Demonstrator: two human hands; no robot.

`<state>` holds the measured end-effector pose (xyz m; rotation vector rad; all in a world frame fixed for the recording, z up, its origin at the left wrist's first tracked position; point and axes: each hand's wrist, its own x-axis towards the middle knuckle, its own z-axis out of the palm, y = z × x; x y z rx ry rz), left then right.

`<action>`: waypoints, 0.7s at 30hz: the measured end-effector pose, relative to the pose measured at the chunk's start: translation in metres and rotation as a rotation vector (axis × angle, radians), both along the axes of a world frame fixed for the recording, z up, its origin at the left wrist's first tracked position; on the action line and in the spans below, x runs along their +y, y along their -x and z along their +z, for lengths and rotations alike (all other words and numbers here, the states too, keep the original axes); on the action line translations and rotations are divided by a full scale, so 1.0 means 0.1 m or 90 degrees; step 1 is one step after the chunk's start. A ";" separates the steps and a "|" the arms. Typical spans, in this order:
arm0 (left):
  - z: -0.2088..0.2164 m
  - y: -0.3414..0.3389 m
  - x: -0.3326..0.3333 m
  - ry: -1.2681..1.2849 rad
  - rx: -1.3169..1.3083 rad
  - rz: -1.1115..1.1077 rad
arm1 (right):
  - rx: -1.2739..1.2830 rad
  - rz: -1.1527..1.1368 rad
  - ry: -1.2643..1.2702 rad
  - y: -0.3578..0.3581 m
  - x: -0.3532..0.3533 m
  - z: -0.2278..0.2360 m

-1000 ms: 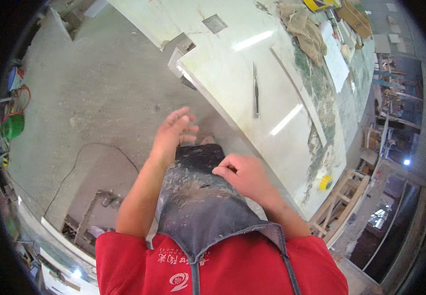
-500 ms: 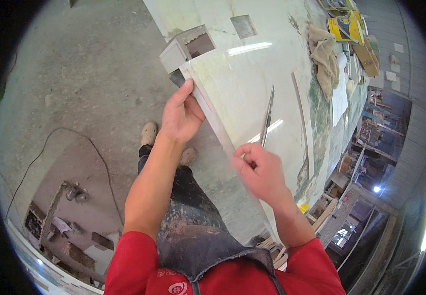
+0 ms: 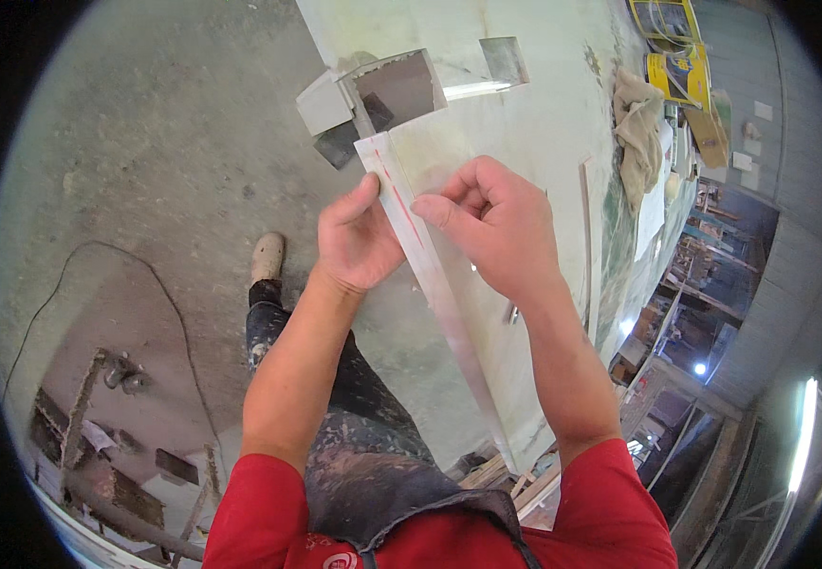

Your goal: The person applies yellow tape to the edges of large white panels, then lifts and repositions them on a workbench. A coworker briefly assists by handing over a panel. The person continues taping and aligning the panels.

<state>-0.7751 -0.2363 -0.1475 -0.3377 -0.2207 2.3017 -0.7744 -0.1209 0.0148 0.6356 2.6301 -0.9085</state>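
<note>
A pale, glossy stone slab [image 3: 525, 133] has a long narrow edge strip [image 3: 434, 275] marked with a broken red line. My left hand [image 3: 359, 242] is closed on that edge, thumb against the marked strip and fingers tucked out of sight behind it. Just right of it, my right hand [image 3: 501, 223] is over the slab with curled fingers, its thumb tip close to the red line. What those fingers hold, if anything, is hidden. A slim knife [image 3: 512, 313] lies on the slab, mostly covered by my right wrist and hand.
A rectangular cutout [image 3: 401, 90] opens beyond my hands, with a pale block [image 3: 323, 104] at its left. A thin strip [image 3: 588, 237], a tan cloth [image 3: 638, 142] and yellow buckets [image 3: 681, 76] are on the right. A cable [image 3: 159, 280] runs across the floor.
My right hand has moved up and left along the slab edge, from above the middle of the edge to beside my left hand, and now covers the knife. My left hand keeps its grip.
</note>
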 end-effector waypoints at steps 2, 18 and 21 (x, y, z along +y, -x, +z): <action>-0.06 -0.01 0.02 -0.041 0.000 -0.003 | -0.012 0.005 -0.017 0.05 0.00 -0.01; -0.03 0.02 0.05 -0.074 0.004 -0.023 | 0.077 0.022 -0.108 0.56 -0.16 -0.19; -0.07 0.00 0.04 -0.086 0.003 -0.028 | 0.070 0.011 -0.124 0.54 -0.20 -0.17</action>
